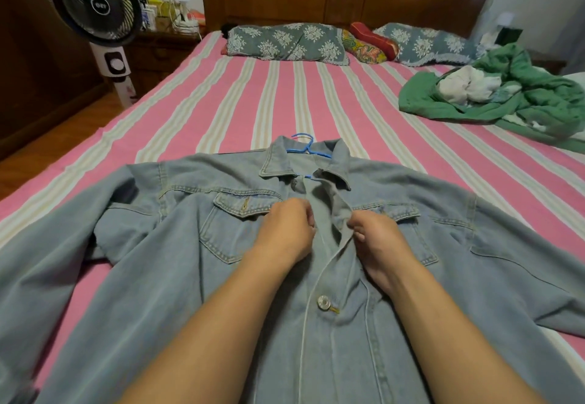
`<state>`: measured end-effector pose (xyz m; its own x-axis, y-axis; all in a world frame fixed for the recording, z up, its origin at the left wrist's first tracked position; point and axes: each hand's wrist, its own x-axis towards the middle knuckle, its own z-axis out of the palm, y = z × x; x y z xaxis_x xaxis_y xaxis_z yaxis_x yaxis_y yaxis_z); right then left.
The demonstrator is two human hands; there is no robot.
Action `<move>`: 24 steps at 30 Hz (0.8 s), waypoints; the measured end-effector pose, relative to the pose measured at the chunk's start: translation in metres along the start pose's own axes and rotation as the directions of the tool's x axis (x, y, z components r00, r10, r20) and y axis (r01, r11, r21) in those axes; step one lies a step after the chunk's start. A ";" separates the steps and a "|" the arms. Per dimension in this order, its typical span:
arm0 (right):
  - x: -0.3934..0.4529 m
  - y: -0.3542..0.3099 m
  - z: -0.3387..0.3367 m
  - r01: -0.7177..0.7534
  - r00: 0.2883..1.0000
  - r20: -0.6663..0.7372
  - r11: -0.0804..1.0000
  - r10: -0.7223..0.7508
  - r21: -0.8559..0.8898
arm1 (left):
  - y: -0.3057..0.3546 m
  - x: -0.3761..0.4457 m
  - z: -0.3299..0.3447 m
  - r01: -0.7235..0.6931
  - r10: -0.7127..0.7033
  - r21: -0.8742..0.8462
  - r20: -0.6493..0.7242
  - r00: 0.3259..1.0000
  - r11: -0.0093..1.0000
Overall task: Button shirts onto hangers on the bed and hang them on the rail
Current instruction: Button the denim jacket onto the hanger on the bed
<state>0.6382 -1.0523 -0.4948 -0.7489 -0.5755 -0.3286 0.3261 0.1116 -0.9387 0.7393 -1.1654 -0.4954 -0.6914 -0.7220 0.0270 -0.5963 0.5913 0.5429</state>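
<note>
Both hands work the front of a denim shirt laid on the bed.

A silver button (pixel 323 303) sits fastened low on the shirt (pixel 177 264), which lies face up with sleeves spread. Above it, the left hand (pixel 286 232) and right hand (pixel 376 239) have fingers curled, each pinching an edge of the open placket at chest level. A blue hanger (pixel 304 145) pokes out at the collar. Farther off on the striped bed (pixel 240 99) lie a green heap of cloth (pixel 519 96) at right, then pillows (pixel 285 42) by the headboard; a fan (pixel 95 1) stands at left.
</note>
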 end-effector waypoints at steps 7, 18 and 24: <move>0.008 0.010 0.004 0.174 0.983 0.092 0.970 -0.161 -0.169 | -0.013 0.012 0.007 0.263 -0.114 -0.596 0.277 0.954 0.759; 0.011 0.018 0.005 0.176 0.977 0.133 0.983 -0.167 -0.061 | -0.015 0.014 -0.006 0.404 -0.010 -0.743 0.472 0.881 0.533; 0.007 0.020 0.013 0.251 0.965 0.013 0.909 -0.262 -0.332 | -0.015 0.014 -0.006 0.407 -0.031 -0.729 0.470 0.882 0.551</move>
<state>0.6470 -1.0642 -0.5142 -0.8008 -0.5948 -0.0697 -0.0832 0.2257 -0.9706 0.7410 -1.1863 -0.4976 -0.7834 -0.4861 -0.3874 -0.3128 -0.2302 0.9215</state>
